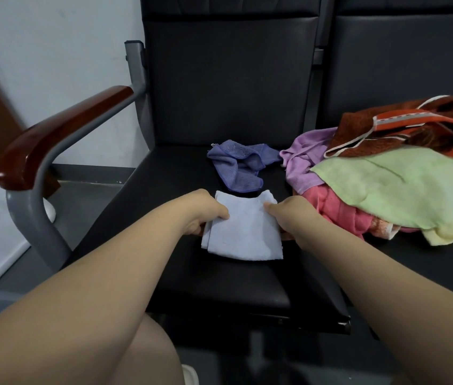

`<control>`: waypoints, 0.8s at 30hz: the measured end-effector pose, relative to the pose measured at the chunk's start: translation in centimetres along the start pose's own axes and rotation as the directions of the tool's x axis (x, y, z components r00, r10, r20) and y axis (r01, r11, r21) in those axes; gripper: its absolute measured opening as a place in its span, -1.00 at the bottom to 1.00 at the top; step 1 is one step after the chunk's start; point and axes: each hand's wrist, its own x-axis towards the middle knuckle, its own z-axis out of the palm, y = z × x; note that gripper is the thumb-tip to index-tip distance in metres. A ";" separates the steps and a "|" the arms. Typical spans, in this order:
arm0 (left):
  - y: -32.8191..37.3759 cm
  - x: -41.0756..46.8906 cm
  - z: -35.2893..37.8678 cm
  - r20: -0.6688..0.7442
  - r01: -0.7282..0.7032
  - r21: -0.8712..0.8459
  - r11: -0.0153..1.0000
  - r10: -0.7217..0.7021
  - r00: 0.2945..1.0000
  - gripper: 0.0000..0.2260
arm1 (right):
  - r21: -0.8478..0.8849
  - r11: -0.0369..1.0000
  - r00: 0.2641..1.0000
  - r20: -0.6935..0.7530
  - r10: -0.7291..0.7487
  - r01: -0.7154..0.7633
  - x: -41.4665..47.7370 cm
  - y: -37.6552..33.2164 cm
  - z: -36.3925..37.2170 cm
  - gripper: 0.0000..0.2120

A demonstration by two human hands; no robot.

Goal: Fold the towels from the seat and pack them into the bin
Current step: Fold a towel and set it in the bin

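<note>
Underneath, black seat (219, 287) (white wall (53, 51) behind)

Both hands hold a folded pale blue towel (243, 232) on the black seat (181, 276): the left hand (206, 211) pinches its left edge, the right hand (292, 215) its right edge. Behind it lies a crumpled purple towel (238, 166). To the right sits a pile: lilac towel (301, 159), green towel (403, 184), pink towel (333, 207), yellow towel (450, 229) and rust-red towel (403, 129). A wooden armrest (58, 134) stands at left.

Fuzzy cloth towel (244, 234); matt black leatherette seat (192, 173); glossy wooden armrest (61, 129) on grey metal.
</note>
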 end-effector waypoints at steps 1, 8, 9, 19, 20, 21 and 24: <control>0.0 0.2 0.0 -0.016 -0.006 -0.012 1.000 0.006 1.000 -0.69 | 0.006 1.000 1.000 -0.014 -0.021 0.021 0.0 -0.1 0.0 -0.67; 0.3 1.1 0.3 -0.265 -0.167 -0.091 0.982 0.137 0.954 -0.58 | -0.030 0.978 0.953 -0.223 -0.206 0.205 0.5 -0.9 -0.3 -0.64; 0.5 1.0 0.4 -0.284 -0.199 -0.105 0.974 0.162 0.945 -0.61 | -0.012 0.976 0.947 -0.240 -0.214 0.218 0.6 -1.0 -0.3 -0.68; 2.2 -1.4 -0.7 -0.110 -0.163 -0.341 0.926 0.133 0.985 -0.84 | 0.147 0.969 0.961 -0.222 -0.165 0.200 -1.3 -5.0 -1.6 -0.79; 2.1 -1.6 -1.1 -0.057 -0.125 -0.358 0.925 0.112 0.992 -0.85 | 0.165 0.965 0.958 -0.238 -0.160 0.203 -1.7 -5.6 -1.7 -0.77; 2.0 -1.7 -1.3 0.007 -0.085 -0.387 0.918 0.095 0.995 -0.87 | 0.187 0.958 0.952 -0.255 -0.167 0.218 -2.1 -6.1 -1.8 -0.74; 1.9 -2.4 -1.5 0.177 0.031 -0.480 0.876 0.062 0.982 -0.87 | 0.189 0.921 0.921 -0.267 -0.284 0.339 -3.8 -7.7 -2.3 -0.66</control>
